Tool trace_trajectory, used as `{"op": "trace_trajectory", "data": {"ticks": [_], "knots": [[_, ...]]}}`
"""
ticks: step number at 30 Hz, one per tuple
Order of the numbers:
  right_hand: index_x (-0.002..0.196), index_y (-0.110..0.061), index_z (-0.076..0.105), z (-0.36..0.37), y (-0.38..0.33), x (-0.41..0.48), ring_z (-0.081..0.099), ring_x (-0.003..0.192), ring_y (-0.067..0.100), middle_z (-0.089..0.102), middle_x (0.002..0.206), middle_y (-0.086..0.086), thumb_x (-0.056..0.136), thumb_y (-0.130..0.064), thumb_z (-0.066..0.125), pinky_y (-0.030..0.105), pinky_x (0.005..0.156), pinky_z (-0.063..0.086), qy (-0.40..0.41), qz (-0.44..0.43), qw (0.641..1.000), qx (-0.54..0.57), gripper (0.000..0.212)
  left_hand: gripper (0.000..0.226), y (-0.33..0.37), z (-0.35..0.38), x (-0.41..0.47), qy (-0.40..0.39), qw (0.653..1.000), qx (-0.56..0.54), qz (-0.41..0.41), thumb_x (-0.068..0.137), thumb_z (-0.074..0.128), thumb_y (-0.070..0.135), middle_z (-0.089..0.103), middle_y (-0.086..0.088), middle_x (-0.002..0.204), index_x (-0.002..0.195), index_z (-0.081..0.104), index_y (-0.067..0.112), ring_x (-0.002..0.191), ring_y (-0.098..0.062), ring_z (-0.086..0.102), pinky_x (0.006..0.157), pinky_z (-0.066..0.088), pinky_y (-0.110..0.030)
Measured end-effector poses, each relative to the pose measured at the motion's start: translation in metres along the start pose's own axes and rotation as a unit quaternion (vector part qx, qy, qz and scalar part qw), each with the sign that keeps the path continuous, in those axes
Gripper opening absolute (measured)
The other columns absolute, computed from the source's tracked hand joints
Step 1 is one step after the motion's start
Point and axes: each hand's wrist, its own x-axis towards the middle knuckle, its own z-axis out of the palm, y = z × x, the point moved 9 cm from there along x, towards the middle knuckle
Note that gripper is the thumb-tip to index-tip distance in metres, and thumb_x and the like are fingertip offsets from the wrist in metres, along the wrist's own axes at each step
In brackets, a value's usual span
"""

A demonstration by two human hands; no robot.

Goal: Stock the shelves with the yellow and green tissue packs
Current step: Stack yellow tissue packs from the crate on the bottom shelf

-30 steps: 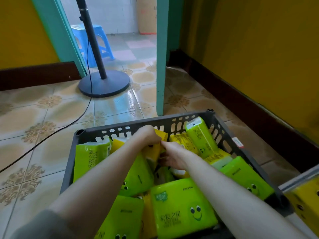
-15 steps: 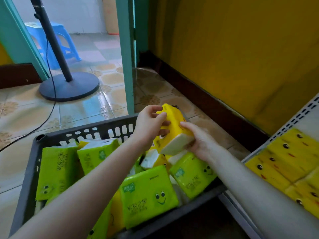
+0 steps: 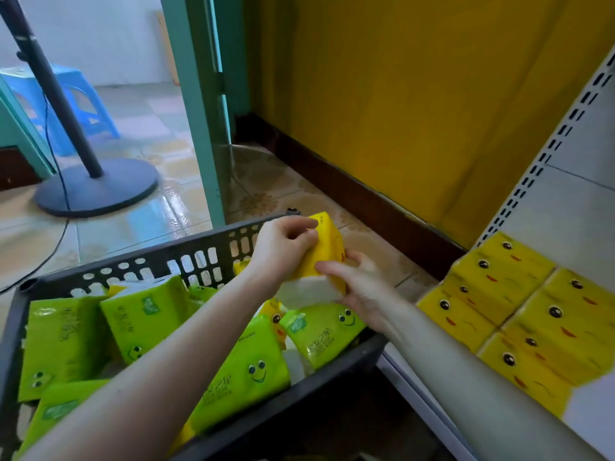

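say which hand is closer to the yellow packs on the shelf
Right. The right hand grips the held pack on its shelf side; the left hand grips its other side, farther from the shelved packs.

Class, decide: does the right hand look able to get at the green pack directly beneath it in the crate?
Likely yes for reach: the green pack lies exposed just below the right hand. But that hand grips the yellow pack, so it must let go first.

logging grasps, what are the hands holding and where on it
A yellow tissue pack: left hand grips its upper end, right hand its lower white end.
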Motion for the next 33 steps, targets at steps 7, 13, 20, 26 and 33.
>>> {"op": "trace_trajectory", "data": {"ticks": [7, 13, 20, 26, 33], "knots": [[0.126, -0.004, 0.050, -0.034, -0.028, -0.023, 0.065, 0.088, 0.024, 0.064, 0.110, 0.017, 0.071, -0.006, 0.062, 0.032, 0.064, 0.055, -0.034, -0.102, 0.971, 0.213, 0.056, 0.042, -0.026, -0.004, -0.015, 0.042, 0.973, -0.182, -0.135, 0.085, 0.060, 0.046, 0.059, -0.006, 0.117, 0.116, 0.054, 0.019, 0.107, -0.026, 0.058, 0.084, 0.049, -0.036], [0.124, -0.013, 0.054, -0.064, -0.028, -0.049, 0.069, 0.090, 0.018, 0.069, 0.109, 0.007, 0.072, -0.025, 0.061, 0.031, 0.068, 0.057, -0.027, -0.115, 0.970, 0.214, 0.053, 0.026, -0.016, 0.064, -0.039, -0.211, 0.927, -0.243, -0.194, 0.081, 0.065, 0.033, 0.062, -0.007, 0.111, 0.105, 0.059, 0.028, 0.079, -0.025, 0.068, 0.071, 0.055, -0.034], [0.099, -0.023, 0.061, -0.164, -0.028, -0.075, 0.064, 0.097, 0.023, 0.067, 0.106, 0.003, 0.086, -0.031, 0.059, 0.037, 0.077, 0.054, 0.138, -0.080, 0.983, 0.095, 0.016, 0.023, 0.010, 0.119, -0.024, -0.268, 0.928, -0.189, -0.176, 0.084, 0.063, 0.021, 0.062, -0.007, 0.102, 0.106, 0.057, 0.016, 0.081, -0.020, 0.061, 0.064, 0.050, -0.027], [0.115, -0.020, 0.051, -0.224, -0.019, -0.093, 0.062, 0.091, 0.021, 0.062, 0.105, 0.003, 0.091, -0.026, 0.056, 0.040, 0.083, 0.051, 0.262, -0.091, 0.945, 0.175, 0.025, 0.030, 0.042, 0.193, -0.004, -0.223, 0.952, -0.158, -0.139, 0.087, 0.063, 0.033, 0.062, -0.012, 0.102, 0.095, 0.050, 0.007, 0.094, -0.027, 0.062, 0.082, 0.053, -0.039], [0.134, -0.010, 0.047, -0.241, 0.030, -0.092, 0.056, 0.112, 0.028, 0.055, 0.130, 0.012, 0.094, -0.029, 0.052, 0.036, 0.087, 0.044, 0.321, -0.017, 0.944, 0.074, 0.045, 0.037, 0.003, 0.263, -0.013, -0.315, 0.936, -0.077, -0.137, 0.096, 0.049, 0.024, 0.056, -0.007, 0.128, 0.133, 0.049, 0.017, 0.108, -0.023, 0.056, 0.093, 0.046, -0.036]]}}
